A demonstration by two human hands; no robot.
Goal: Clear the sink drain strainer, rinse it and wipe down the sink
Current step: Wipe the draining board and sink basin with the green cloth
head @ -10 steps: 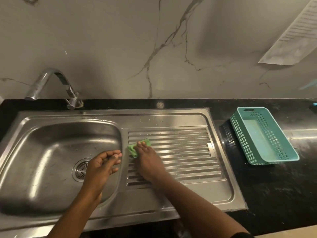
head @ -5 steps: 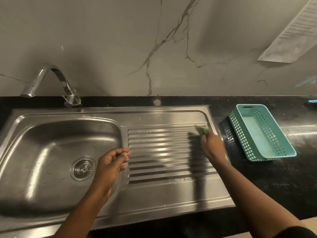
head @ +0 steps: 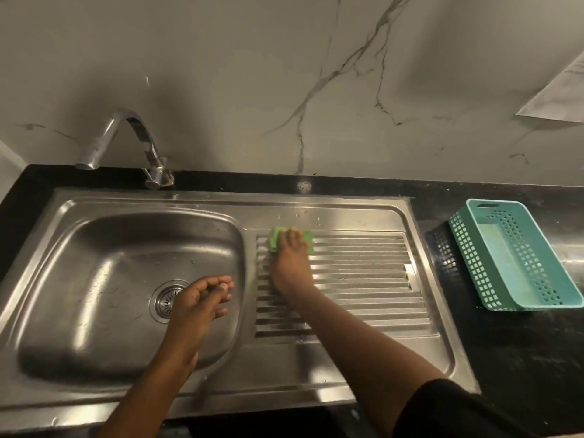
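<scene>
A stainless steel sink (head: 126, 248) has a basin at the left and a ribbed drainboard (head: 363, 279) at the right. The round drain strainer (head: 164, 298) sits in the basin floor, partly hidden by my left hand (head: 199, 301), which hovers over the basin with curled fingers and holds nothing I can see. My right hand (head: 290, 263) presses a green scrub pad (head: 275, 240) flat on the far left corner of the drainboard ribs.
A chrome tap (head: 126, 143) arches over the basin's back edge. A teal perforated plastic basket (head: 518, 257) stands on the black countertop (head: 521, 358) right of the sink. A marble-look wall rises behind, with a paper sheet (head: 559, 93) at the upper right.
My right hand swept the green pad from the drainboard's left to its far right edge and has now come back to the far left corner. My left hand stayed over the basin.
</scene>
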